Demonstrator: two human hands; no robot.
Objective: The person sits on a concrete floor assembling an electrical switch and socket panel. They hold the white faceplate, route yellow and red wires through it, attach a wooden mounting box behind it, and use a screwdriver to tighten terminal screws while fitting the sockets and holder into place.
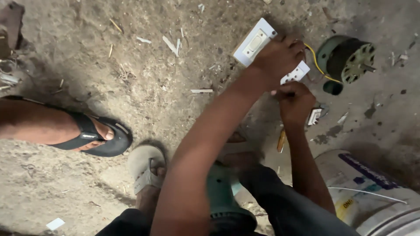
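A white switch board (262, 48) is seen lying tilted on the dirt floor (144, 87), upper middle of the view. The left hand (276, 57) is pressed down on the board's lower half, fingers curled over it, gripping it. The right hand (294, 101) is closed just below the board's socket end; whatever is pinched in it is hidden by the fingers, so its contents cannot be told. A small white switch part (314, 116) lies just beside the right hand. Yellow wire (317, 65) runs from under the board to a green fan motor (348, 59) lying to the right, near but apart from the board. A white bucket (372, 192) is at lower right. A black-sandalled foot (94, 135) of another person is at left; a grey sandal (146, 168) is worn on the person's own foot at the bottom.
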